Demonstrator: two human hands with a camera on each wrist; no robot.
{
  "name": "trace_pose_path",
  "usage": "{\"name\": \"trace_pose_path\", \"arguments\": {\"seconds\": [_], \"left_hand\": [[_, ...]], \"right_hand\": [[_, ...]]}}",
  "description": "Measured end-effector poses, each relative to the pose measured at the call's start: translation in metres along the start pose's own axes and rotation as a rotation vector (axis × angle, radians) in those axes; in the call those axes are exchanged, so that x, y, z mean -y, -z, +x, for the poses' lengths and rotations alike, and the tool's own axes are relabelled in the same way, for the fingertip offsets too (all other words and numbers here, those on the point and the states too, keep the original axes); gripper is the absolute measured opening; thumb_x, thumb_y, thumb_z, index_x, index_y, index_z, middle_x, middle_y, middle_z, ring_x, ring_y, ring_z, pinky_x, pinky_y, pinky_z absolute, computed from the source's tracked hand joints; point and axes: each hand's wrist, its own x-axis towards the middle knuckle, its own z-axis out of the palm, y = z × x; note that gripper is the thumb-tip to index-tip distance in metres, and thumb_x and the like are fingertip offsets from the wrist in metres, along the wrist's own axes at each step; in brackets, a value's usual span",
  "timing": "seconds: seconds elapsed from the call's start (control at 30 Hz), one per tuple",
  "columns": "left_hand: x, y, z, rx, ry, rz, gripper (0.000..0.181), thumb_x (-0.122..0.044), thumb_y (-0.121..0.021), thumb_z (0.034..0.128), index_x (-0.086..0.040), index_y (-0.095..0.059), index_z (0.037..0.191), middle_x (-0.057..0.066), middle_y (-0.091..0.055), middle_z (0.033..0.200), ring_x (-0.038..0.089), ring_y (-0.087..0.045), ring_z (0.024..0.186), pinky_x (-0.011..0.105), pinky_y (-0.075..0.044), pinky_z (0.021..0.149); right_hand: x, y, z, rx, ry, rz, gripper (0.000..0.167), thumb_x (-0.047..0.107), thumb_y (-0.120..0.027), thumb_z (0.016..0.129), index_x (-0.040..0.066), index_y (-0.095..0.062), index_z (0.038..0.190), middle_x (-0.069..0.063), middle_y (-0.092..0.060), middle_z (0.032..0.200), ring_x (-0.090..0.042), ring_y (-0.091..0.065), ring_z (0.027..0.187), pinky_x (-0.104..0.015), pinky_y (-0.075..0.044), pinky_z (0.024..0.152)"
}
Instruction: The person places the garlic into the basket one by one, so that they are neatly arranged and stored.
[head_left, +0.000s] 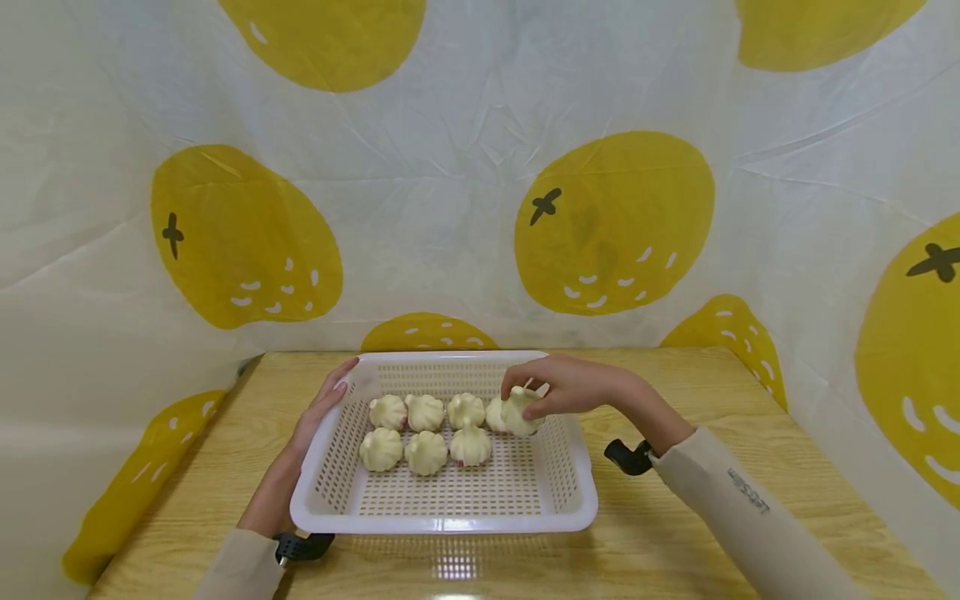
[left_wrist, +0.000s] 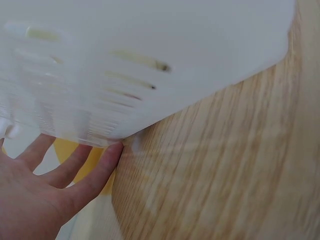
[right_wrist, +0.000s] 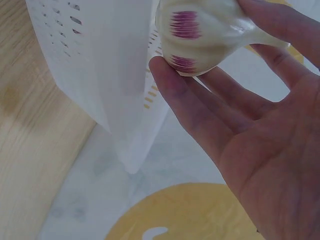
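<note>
A garlic bulb [head_left: 521,412] is pinched between the thumb and fingers of my right hand [head_left: 572,385], over the right part of a white plastic basket [head_left: 442,524]. The right wrist view shows purple streaks on this bulb [right_wrist: 197,37] and its stem pointing toward the palm. Several other bulbs, such as one at the front left [head_left: 381,451], sit in two rows on the basket floor; one in the back row is partly hidden behind the held bulb. My left hand [head_left: 316,417] rests against the basket's left side, with fairly straight, spread fingers [left_wrist: 97,172] touching the outer wall.
The basket stands on a wooden table [head_left: 675,508]. Behind the table hangs a white cloth [head_left: 427,250] printed with large yellow fruit shapes. Dark wrist mounts [head_left: 628,457] show at both wrists, the right one beside the basket.
</note>
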Motion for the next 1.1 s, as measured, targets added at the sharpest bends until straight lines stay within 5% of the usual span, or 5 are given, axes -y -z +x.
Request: {"name": "trace_pose_path", "arguments": {"seconds": [0.53, 0.83, 1.1], "left_hand": [[0.001, 0.0, 0.002, 0.008, 0.001, -0.004, 0.053, -0.031, -0.02, 0.115, -0.024, -0.005, 0.166, 0.0, -0.024, 0.162, 0.015, -0.033, 0.148, 0.028, -0.039, 0.111], [0.0, -0.001, 0.001, -0.027, 0.023, 0.029, 0.054, -0.034, -0.021, 0.1147, -0.025, -0.005, 0.165, 0.003, -0.02, 0.162, 0.017, -0.031, 0.148, 0.027, -0.039, 0.11], [0.001, 0.002, -0.001, 0.002, 0.009, 0.004, 0.054, -0.033, -0.019, 0.1148, -0.025, -0.004, 0.166, -0.001, -0.025, 0.16, 0.014, -0.034, 0.146, 0.027, -0.041, 0.11]], "right_hand": [[0.001, 0.003, 0.021, 0.113, -0.032, -0.07, 0.031, 0.021, -0.068, 0.1, 0.017, -0.068, 0.131, -0.001, -0.068, 0.134, -0.029, -0.063, 0.125, -0.05, -0.049, 0.108], [-0.006, -0.007, 0.03, 0.123, -0.051, -0.045, 0.022, 0.021, -0.065, 0.102, 0.02, -0.072, 0.123, 0.003, -0.071, 0.123, -0.021, -0.066, 0.117, -0.037, -0.054, 0.093], [-0.003, -0.005, 0.034, 0.113, -0.012, -0.098, 0.024, 0.021, -0.068, 0.101, 0.019, -0.074, 0.124, 0.005, -0.072, 0.126, -0.018, -0.067, 0.114, -0.037, -0.053, 0.097]]}}
